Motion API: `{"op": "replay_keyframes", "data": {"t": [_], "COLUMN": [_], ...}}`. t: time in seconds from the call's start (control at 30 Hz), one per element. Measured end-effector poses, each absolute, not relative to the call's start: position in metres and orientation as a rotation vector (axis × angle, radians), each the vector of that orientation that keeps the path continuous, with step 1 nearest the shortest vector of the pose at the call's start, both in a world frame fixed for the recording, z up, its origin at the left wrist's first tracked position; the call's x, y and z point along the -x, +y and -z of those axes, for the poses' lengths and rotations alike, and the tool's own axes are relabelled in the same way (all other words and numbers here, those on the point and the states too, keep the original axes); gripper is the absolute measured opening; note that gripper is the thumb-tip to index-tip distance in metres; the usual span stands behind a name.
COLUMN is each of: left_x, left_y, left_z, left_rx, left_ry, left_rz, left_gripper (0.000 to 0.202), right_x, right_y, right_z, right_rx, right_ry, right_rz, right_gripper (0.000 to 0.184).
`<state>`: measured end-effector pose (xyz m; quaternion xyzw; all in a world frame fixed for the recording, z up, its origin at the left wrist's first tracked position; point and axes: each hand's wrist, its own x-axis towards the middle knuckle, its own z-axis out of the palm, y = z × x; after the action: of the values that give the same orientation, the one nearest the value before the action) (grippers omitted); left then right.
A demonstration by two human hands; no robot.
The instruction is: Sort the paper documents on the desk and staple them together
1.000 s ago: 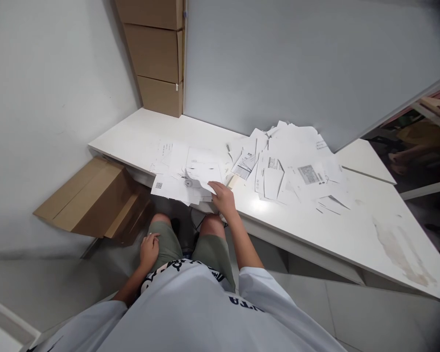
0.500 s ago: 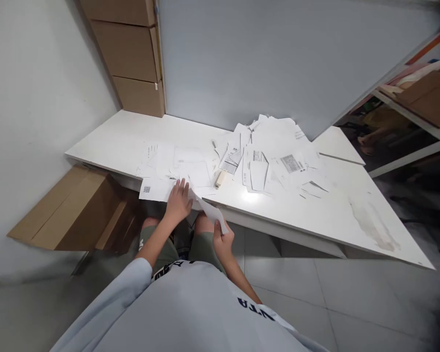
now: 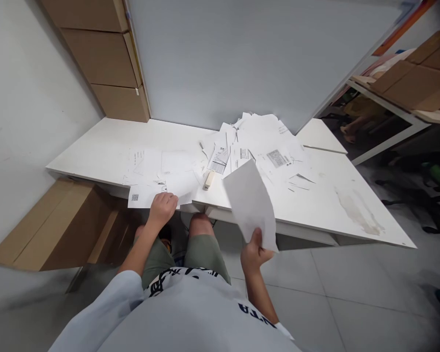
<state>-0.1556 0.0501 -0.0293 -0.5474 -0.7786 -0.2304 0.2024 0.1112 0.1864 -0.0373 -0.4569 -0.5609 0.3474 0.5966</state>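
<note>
In my right hand (image 3: 256,249) is a blank-looking piece of white paper (image 3: 250,200), pinched near its lower corner under the thumb. It is lifted clear of the other sheets and slants over the front edge of the table. My left hand (image 3: 163,209) has its fingers curled at the near edge of a printed sheet (image 3: 143,195) that carries a QR code and overhangs the table edge. Just right of that sheet lies a small cream-coloured block (image 3: 209,180), whose kind I cannot make out.
A heap of loose papers (image 3: 260,132) leans against the grey panel at the back of the white table (image 3: 315,215). Cardboard boxes (image 3: 99,58) are stacked at the back left. An open cardboard box (image 3: 55,225) stands below the table's left end. Another person's foot (image 3: 348,134) shows far right.
My right hand has moved right and away from my left, taking the white paper off the printed sheet. My left hand's fingers have gone from spread flat to curled.
</note>
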Motion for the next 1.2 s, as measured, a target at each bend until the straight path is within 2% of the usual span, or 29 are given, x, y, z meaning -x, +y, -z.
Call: {"op": "replay_keyframes", "data": {"t": [0.1,0.2,0.37,0.47,0.53,0.57,0.67,0.77,0.83,0.9,1.0,1.1,1.2], "left_x": [0.144,0.132,0.123,0.12,0.112,0.106,0.081,0.065,0.067,0.076,0.089,0.092,0.086], "left_y": [0.036,0.023,0.009,0.003,0.001,0.002,0.007,0.015,0.02,0.027,0.04,0.056,0.068], "left_z": [0.025,0.029,0.048,0.063,0.076,0.082,0.096,0.091,0.079,0.066,0.052,0.044,0.038], "left_rx": [1.821,1.946,1.752,1.668,1.634,1.569,0.914,0.096,-0.141,-0.269,-0.455,-0.424,-0.439], "left_ry": [-2.138,-2.138,-2.01,-1.975,-1.999,-2.03,-2.114,-2.01,-1.826,-1.681,-1.827,-1.891,-1.842], "left_rz": [0.808,0.968,0.945,1.006,1.158,1.273,1.796,2.594,3.197,3.529,3.512,3.441,3.421], "left_gripper": [0.018,0.014,0.015,0.012,0.005,0.001,0.023,0.051,0.066,0.061,0.03,0.028,0.027], "right_x": [-0.099,-0.067,-0.024,-0.022,-0.025,-0.028,-0.036,-0.049,-0.058,-0.068,-0.081,-0.088,-0.085], "right_y": [0.207,0.204,0.167,0.154,0.154,0.155,0.161,0.166,0.17,0.173,0.176,0.17,0.154], "right_z": [0.009,-0.011,0.0,0.019,0.031,0.036,0.047,0.053,0.055,0.057,0.061,0.07,0.081], "right_rx": [0.592,0.206,0.077,0.06,0.089,0.107,0.113,-0.012,-0.122,-0.184,-0.107,0.347,0.95], "right_ry": [-1.775,-2.282,-2.89,-2.922,-2.877,-2.855,-2.774,-2.648,-2.594,-2.571,-2.571,-2.455,-1.866], "right_rz": [-0.552,-0.511,-0.681,-0.721,-0.687,-0.671,-0.619,-0.513,-0.442,-0.402,-0.454,-0.665,-1.136], "right_gripper": [0.041,0.05,0.07,0.082,0.078,0.075,0.068,0.066,0.06,0.053,0.048,0.049,0.062]}}
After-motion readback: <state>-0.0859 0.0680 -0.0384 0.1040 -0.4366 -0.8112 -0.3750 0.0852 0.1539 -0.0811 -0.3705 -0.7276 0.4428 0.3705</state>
